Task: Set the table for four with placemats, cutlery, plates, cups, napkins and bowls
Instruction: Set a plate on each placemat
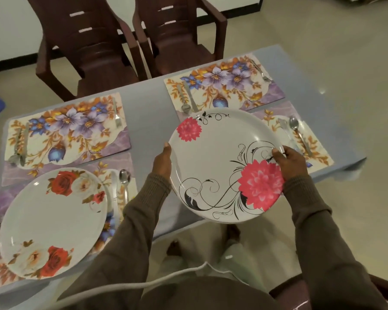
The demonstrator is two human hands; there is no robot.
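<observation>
— While the pink-flowered plate [220, 162] is counted, what lies around it?

— Item one: pale blue table [148, 113], used as landmark. On its far side, two floral placemats: far-left placemat [67, 130] and far-right placemat [224, 83], each carrying a fork on one side and a spoon with a knife on the other. Beyond the table's far edge, two dark brown chairs [126, 41]. On its near-left corner, a rose-patterned plate [52, 222] lying flat on a third placemat, with a spoon [124, 182] just beside its right rim. At the near-right corner, a fourth placemat [309, 142] bearing a spoon and knife, largely hidden by the held plate.

— Any writing or brand?

— None legible.

— Position and orientation of the pink-flowered plate?

— Held above the table's near-right part, overhanging the near edge, face up, roughly level. Round, so no long axis; large flower toward the near right, small flower toward the far left.

— Hands?

— Left hand [164, 162] grasps the left rim; right hand [289, 162] grips the right rim, thumb on top. A second rim shows beneath the plate's near edge.
</observation>
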